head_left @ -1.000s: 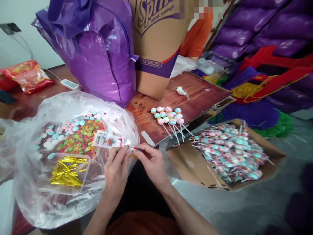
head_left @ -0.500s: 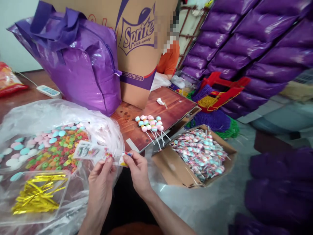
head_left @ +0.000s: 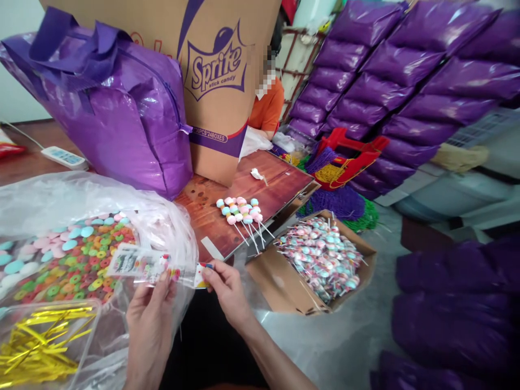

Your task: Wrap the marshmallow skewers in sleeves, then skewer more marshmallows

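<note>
My left hand (head_left: 149, 314) and my right hand (head_left: 226, 290) both pinch a small clear printed packet (head_left: 156, 266) that stretches between them at the table's near edge. The left fingers grip its middle, the right fingers its end. Behind it lies a big clear plastic bag (head_left: 81, 195) with colourful ring candies (head_left: 73, 265) and pastel discs. A clear tray of gold twist ties (head_left: 38, 341) sits at the lower left. A bunch of finished candy sticks (head_left: 241, 211) lies on the wooden table (head_left: 280, 179).
A cardboard box of wrapped candy sticks (head_left: 320, 257) stands on the floor to the right. A purple bag (head_left: 109, 108) and a tall Sprite carton (head_left: 219, 76) stand behind. A person in orange (head_left: 266, 108) sits beyond. Purple sacks (head_left: 406, 81) pile at right.
The camera has swung right and up. My hands have slid the packet apart, so more of it shows between them; the left hand sits lower and further left.
</note>
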Available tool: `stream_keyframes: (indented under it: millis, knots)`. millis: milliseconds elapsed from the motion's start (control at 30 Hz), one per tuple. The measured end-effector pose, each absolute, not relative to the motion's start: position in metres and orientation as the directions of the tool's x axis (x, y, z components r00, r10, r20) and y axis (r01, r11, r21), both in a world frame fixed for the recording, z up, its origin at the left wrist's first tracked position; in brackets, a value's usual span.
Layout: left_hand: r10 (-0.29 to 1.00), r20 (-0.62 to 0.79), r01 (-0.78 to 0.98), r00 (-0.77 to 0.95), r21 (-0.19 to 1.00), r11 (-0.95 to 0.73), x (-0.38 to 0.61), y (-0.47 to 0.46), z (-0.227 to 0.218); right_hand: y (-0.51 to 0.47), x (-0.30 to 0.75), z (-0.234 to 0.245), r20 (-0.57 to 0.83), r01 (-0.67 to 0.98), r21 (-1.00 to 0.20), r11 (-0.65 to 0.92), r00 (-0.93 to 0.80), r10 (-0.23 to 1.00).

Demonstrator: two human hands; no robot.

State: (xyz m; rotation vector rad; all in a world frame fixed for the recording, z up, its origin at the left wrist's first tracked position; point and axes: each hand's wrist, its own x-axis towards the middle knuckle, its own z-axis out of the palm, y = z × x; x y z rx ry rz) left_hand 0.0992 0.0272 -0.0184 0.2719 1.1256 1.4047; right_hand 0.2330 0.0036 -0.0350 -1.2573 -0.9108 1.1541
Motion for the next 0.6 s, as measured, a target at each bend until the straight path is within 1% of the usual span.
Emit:
stream_keyframes:
  millis: [67, 100, 167, 233, 267, 300, 367, 433, 467, 533, 600]
  knots:
    - [0.873, -0.42, -0.619, -0.249, 0.762, 0.19, 0.1, 0.028, -0.019, 0.006, 0.245, -0.035, -0.068, -0.076, -0.996, -0.05, 0.251, 0.965]
    - [0.878, -0.401, -0.614, -0.262, 0.771, 0.169, 0.1, 0.028, -0.018, 0.008, 0.254, -0.034, -0.044, -0.002, -0.999, -0.046, 0.302, 0.952]
    - [0.886, -0.366, -0.609, -0.286, 0.783, 0.127, 0.1, 0.03, -0.017, 0.014, 0.276, -0.03, 0.054, 0.214, -0.976, -0.049, 0.453, 0.89]
    - [0.893, -0.345, -0.611, -0.291, 0.785, 0.105, 0.098, 0.033, -0.016, 0.021, 0.297, -0.024, 0.191, 0.415, -0.906, -0.083, 0.574, 0.796]
    - [0.896, -0.34, -0.615, -0.285, 0.782, 0.101, 0.097, 0.034, -0.015, 0.024, 0.303, -0.02, 0.226, 0.461, -0.883, -0.093, 0.591, 0.774]
    - [0.9, -0.339, -0.624, -0.275, 0.775, 0.102, 0.097, 0.034, -0.015, 0.027, 0.307, -0.017, 0.228, 0.464, -0.882, -0.087, 0.579, 0.783]
    - [0.906, -0.348, -0.654, -0.24, 0.748, 0.113, 0.096, 0.035, -0.014, 0.03, 0.302, -0.012, 0.152, 0.363, -0.931, -0.04, 0.483, 0.862]
    - [0.912, -0.357, -0.684, -0.203, 0.718, 0.129, 0.097, 0.036, -0.014, 0.03, 0.285, -0.01, 0.037, 0.172, -0.985, -0.021, 0.328, 0.944]
    - [0.915, -0.356, -0.693, -0.19, 0.708, 0.132, 0.097, 0.037, -0.014, 0.029, 0.274, -0.01, -0.017, 0.065, -0.997, -0.035, 0.254, 0.967]
    - [0.927, -0.339, -0.695, -0.159, 0.706, 0.139, 0.097, 0.038, -0.013, 0.028, 0.252, -0.012, -0.103, -0.135, -0.987, -0.084, 0.146, 0.984]
    - [0.941, -0.316, -0.687, -0.123, 0.711, 0.149, 0.096, 0.039, -0.011, 0.028, 0.234, -0.015, -0.15, -0.303, -0.947, -0.108, 0.121, 0.981]
